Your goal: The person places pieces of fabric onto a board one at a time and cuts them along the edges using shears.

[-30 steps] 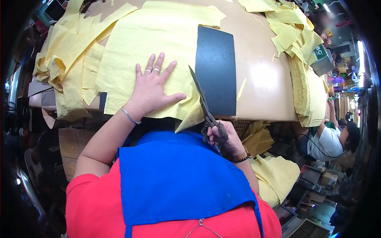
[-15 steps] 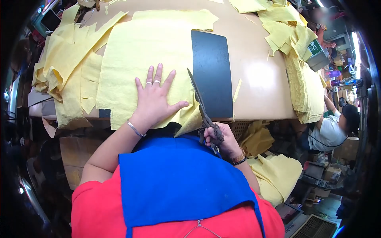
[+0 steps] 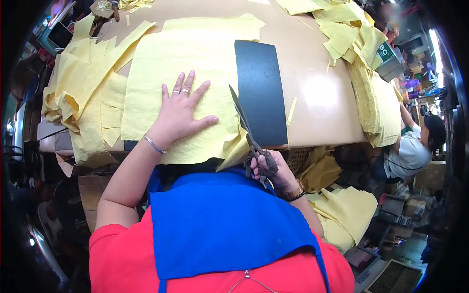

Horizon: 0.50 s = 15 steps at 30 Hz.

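Note:
A large yellow fabric sheet (image 3: 151,63) lies across the near side of the table, its front edge hanging over. My left hand (image 3: 181,107) rests flat on it with the fingers spread. Wrapped round the dark handles of a pair of scissors (image 3: 240,107) is my right hand (image 3: 271,168), just off the table's front edge. The blades point away from me along the sheet's right edge, where a corner of fabric is folded and hangs down. Just right of the blades lies a dark rectangular board (image 3: 261,93), partly covered by the fabric.
Yellow fabric pieces (image 3: 83,88) are heaped at the left. A thick stack of yellow fabric (image 3: 376,107) stands on the table's right edge, with scraps (image 3: 342,29) behind it. A narrow strip (image 3: 291,111) lies beside the board. Another person (image 3: 410,151) is at the far right.
My left hand has slid a little to the left and away from the scissors, still flat on the fabric. The right hand and scissors stay nearly where they were.

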Motion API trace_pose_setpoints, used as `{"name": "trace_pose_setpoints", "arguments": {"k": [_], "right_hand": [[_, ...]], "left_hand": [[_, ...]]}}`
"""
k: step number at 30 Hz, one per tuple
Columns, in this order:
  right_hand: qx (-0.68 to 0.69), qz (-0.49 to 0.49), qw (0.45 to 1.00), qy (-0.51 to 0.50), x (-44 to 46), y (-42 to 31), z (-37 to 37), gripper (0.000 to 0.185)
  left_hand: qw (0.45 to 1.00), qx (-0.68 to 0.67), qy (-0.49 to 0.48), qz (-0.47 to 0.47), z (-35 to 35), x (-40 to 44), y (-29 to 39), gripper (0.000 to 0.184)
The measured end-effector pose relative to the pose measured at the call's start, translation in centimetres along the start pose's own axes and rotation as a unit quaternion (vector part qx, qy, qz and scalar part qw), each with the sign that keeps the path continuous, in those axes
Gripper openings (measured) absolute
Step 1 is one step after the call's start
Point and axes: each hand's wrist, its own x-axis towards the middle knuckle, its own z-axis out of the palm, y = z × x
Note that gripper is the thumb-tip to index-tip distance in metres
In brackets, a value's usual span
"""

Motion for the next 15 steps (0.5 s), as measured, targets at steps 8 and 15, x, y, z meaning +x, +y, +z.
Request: {"name": "trace_pose_setpoints", "arguments": {"k": [8,15], "right_hand": [[-0.006,-0.017,1.0,0.016,-0.6,0.8,0.1,0.025],[0.0,0.001,0.999,0.034,-0.4,-0.1,0.5,0.024]], "left_hand": [[0.999,-0.005,0.017,-0.029,0.4,-0.4,0.7,0.089],[1.0,-0.008,0.009,-0.023,0.3,-1.2,1.7,0.089]]}}
